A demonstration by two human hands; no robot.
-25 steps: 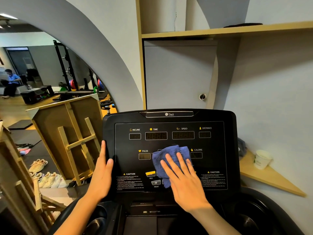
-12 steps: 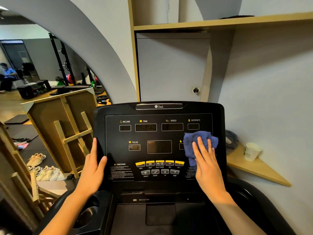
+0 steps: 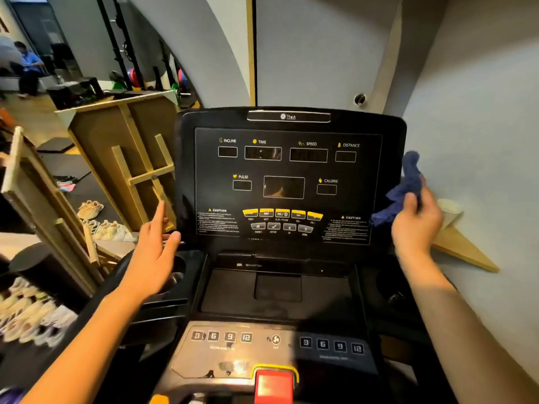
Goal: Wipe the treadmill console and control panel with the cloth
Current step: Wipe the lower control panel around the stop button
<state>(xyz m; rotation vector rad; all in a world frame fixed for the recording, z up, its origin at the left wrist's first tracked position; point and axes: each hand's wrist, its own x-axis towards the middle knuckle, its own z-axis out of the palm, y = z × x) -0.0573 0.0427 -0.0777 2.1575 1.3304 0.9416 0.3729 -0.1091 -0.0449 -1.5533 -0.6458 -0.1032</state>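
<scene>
We log: blue cloth bunched in our right hand, fingers clamped on it at the console right edge, apparently just off the panel; left hand fingers spread beside the left edge.

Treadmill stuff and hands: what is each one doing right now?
Blue cloth: bunched, held off the console's right edge.
Right hand: gripping the cloth.
Left hand: open, fingers at the console's left edge.
Console displays: dark, unlit.
Cabinet door: shut.
</scene>
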